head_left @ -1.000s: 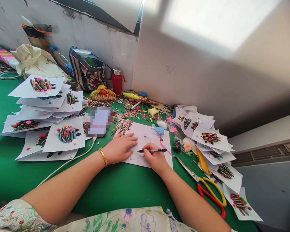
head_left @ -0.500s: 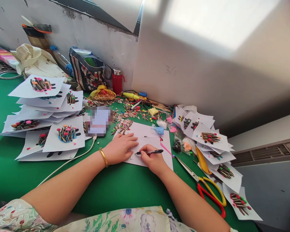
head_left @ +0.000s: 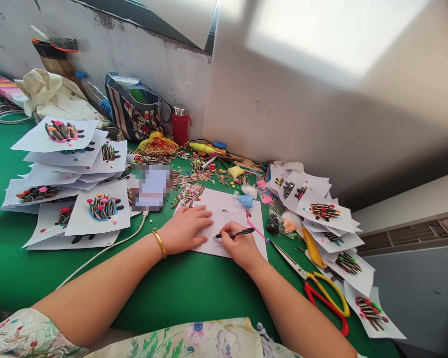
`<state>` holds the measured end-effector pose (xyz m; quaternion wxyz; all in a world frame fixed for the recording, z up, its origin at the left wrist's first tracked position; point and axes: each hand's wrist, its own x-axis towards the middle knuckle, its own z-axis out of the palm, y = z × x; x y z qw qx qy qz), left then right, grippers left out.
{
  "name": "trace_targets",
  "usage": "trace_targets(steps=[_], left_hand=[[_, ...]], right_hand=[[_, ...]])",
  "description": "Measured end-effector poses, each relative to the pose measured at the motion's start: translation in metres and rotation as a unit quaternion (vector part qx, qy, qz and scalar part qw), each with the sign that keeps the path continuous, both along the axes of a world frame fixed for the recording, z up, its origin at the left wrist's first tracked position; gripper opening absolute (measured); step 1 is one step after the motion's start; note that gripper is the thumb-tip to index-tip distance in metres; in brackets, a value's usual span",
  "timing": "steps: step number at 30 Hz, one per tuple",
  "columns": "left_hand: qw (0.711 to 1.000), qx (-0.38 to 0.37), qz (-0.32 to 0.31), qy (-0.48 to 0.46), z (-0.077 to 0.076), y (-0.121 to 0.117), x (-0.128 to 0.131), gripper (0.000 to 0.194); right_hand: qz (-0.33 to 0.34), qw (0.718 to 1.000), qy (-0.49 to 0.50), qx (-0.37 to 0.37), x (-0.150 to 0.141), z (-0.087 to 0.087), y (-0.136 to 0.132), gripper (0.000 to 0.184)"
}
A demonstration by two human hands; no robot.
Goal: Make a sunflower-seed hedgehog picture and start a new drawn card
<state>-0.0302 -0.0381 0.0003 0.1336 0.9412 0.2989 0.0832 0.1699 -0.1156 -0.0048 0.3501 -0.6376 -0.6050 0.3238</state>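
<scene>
My right hand (head_left: 241, 246) is closed around a black pen (head_left: 236, 232), its tip on a small white sheet (head_left: 224, 223) that carries a few thin drawn lines. This sheet lies on a larger white paper (head_left: 256, 211). My left hand (head_left: 188, 228) rests flat on the papers' left side, fingers stretched out and holding nothing. A gold bangle (head_left: 160, 243) circles the left wrist. Past the left fingertips lies a heap of striped sunflower seeds (head_left: 189, 194). A pink strip (head_left: 257, 230) lies on the larger paper, right of the small sheet.
Scissors (head_left: 306, 278) with red and yellow handles lie by my right forearm. Seed-decorated cards are piled at left (head_left: 100, 214) and right (head_left: 324, 211). A blurred phone (head_left: 152, 188) trails a white cable. Clay bags (head_left: 278, 223), a red bottle (head_left: 180, 127) and a striped bag (head_left: 134, 109) stand beyond.
The pen first moved slightly left and down over the sheet, then back right and up a little. More thin lines show near its tip. My left hand has stayed in place.
</scene>
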Motion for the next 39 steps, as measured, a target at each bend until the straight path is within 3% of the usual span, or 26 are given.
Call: trace_targets(steps=[7,20,39], left_hand=[[1.0,0.0,-0.001,-0.003,0.001,0.0,0.0,0.044],[1.0,-0.007,0.002,-0.006,-0.001,0.0,0.0,0.045],[1.0,-0.008,0.002,-0.003,0.0,0.0,0.0,0.045]], right_hand=[[-0.032,0.999,0.008,0.029,0.007,0.003,0.001,0.012],[0.015,0.998,0.066,0.003,0.005,-0.003,0.003,0.017],[-0.016,1.0,0.023,0.009,0.009,-0.008,0.006,0.016]])
